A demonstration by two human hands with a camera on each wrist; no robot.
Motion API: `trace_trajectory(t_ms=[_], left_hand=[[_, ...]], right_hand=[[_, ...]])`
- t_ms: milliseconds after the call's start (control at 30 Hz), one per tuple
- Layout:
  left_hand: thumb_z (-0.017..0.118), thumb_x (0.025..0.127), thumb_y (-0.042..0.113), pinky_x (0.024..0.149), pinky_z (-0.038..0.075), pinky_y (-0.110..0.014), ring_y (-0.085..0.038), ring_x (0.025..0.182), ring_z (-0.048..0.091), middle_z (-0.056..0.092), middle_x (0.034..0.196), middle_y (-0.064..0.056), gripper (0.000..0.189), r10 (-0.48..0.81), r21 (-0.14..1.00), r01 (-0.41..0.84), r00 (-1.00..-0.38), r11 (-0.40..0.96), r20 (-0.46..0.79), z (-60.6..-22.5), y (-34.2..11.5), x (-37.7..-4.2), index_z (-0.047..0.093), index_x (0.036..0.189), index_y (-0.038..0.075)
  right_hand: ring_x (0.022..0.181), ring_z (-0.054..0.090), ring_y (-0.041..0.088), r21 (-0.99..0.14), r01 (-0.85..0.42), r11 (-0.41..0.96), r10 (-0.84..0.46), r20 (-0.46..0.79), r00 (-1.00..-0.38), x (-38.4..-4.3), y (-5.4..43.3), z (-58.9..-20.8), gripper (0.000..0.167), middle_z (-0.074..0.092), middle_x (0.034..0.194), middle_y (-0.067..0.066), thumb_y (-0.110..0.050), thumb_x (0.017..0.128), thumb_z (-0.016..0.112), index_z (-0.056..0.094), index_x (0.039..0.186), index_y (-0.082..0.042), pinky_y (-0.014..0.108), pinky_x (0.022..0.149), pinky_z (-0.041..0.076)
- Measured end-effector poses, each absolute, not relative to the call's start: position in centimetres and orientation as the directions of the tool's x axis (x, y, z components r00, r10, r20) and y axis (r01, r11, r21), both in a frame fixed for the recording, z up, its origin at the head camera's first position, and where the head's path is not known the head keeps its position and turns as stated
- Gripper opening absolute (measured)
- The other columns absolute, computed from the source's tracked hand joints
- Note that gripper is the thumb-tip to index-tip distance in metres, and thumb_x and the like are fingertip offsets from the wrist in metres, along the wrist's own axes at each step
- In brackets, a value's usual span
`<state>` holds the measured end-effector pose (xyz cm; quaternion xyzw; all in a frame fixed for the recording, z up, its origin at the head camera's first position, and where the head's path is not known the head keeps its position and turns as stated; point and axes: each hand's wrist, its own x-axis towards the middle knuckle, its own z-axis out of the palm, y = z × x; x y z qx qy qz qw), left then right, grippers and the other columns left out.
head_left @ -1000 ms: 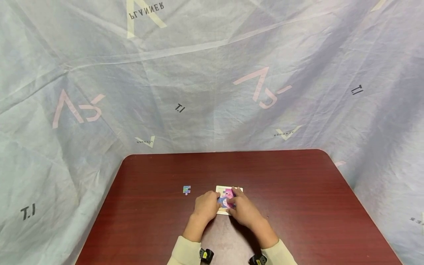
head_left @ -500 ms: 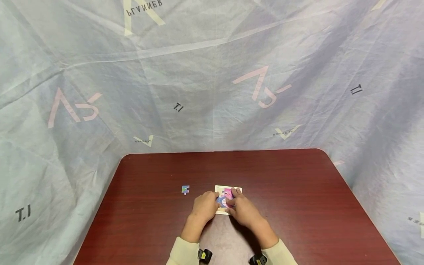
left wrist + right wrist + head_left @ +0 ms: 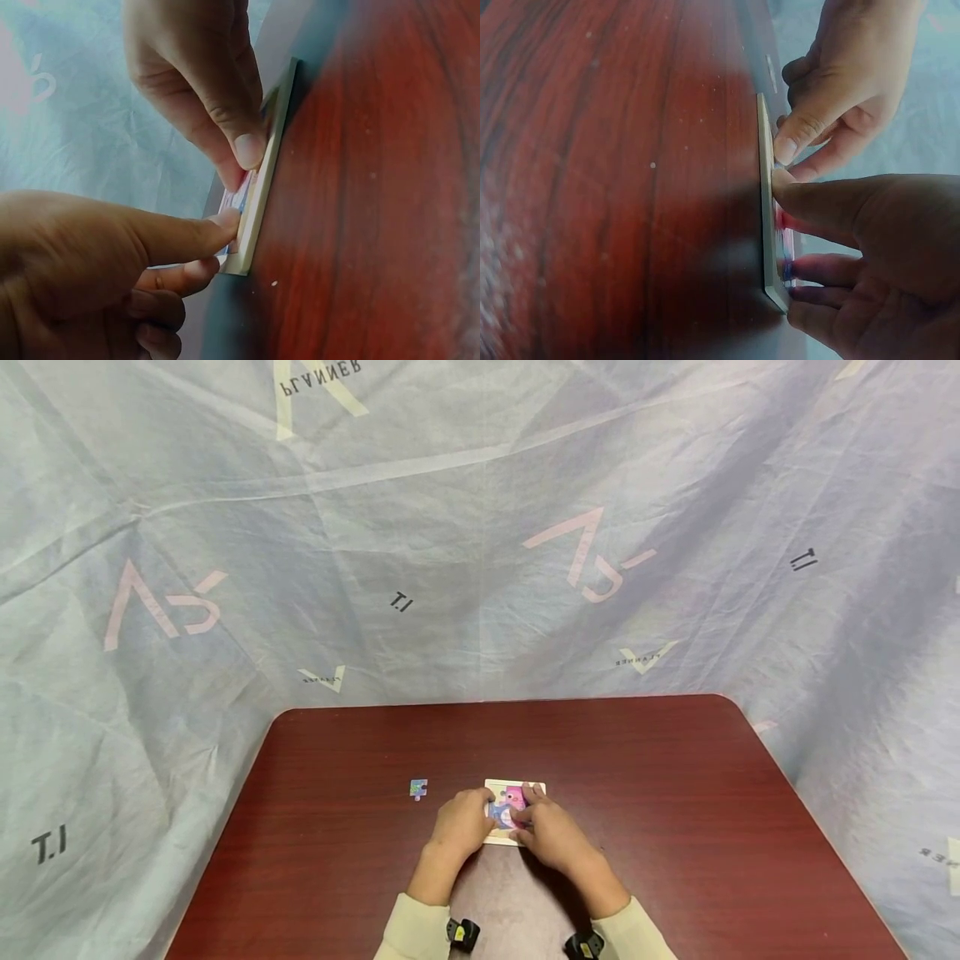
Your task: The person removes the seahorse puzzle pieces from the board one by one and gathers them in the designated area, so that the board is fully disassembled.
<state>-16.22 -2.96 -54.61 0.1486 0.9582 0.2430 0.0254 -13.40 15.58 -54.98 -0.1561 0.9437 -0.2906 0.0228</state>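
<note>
A small jigsaw puzzle [image 3: 514, 795] in a pale square frame lies on the table, its picture showing pink and blue parts. My left hand [image 3: 461, 820] holds the left side of the frame. In the left wrist view its thumb [image 3: 222, 228] lies on the picture and the index finger is at the frame's end, the other fingers curled. My right hand [image 3: 553, 833] grips from the right, thumb [image 3: 799, 193] on the near side and fingertips spread over the picture. Parts of the puzzle are hidden under both hands.
A loose blue and green puzzle piece [image 3: 417, 788] lies to the left of the frame. The dark red wooden table [image 3: 660, 777] ends at a hanging pale grey cloth [image 3: 465, 560], which rises behind it and along both sides.
The whole head view has shifted slightly, so table and hands sit a little further left. Both hands keep nearly the same places on the puzzle.
</note>
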Motion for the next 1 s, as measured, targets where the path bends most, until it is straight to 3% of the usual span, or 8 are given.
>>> trace_trajectory(t_ms=[633, 1000], left_hand=[[0.087, 0.086, 0.017, 0.077, 0.059, -0.050, -0.034, 0.089, 0.076, 0.078, 0.106, -0.016, 0.036, 0.280, 0.514, 0.211, -0.958, 0.832, -0.060, -54.29, -2.62, -16.37, 0.069, 0.115, 0.007], [0.086, 0.086, 0.016, 0.069, 0.056, -0.048, -0.029, 0.077, 0.071, 0.077, 0.098, -0.015, 0.036, 0.281, 0.509, 0.223, -0.959, 0.831, -0.039, -54.45, -2.62, -16.14, 0.064, 0.113, 0.010]], right_hand=[[0.138, 0.056, 0.053, -0.541, -0.291, 0.789, -0.308, 0.061, -0.949, -13.87, 15.44, -54.83, 0.035, 0.057, 0.146, 0.037, -0.008, 0.083, 0.086, 0.078, 0.116, 0.002, 0.058, 0.113, 0.048], [0.141, 0.054, 0.054, -0.540, -0.273, 0.796, -0.298, 0.042, -0.953, -13.75, 15.47, -54.72, 0.036, 0.056, 0.148, 0.036, -0.010, 0.083, 0.087, 0.078, 0.117, 0.000, 0.059, 0.113, 0.048]])
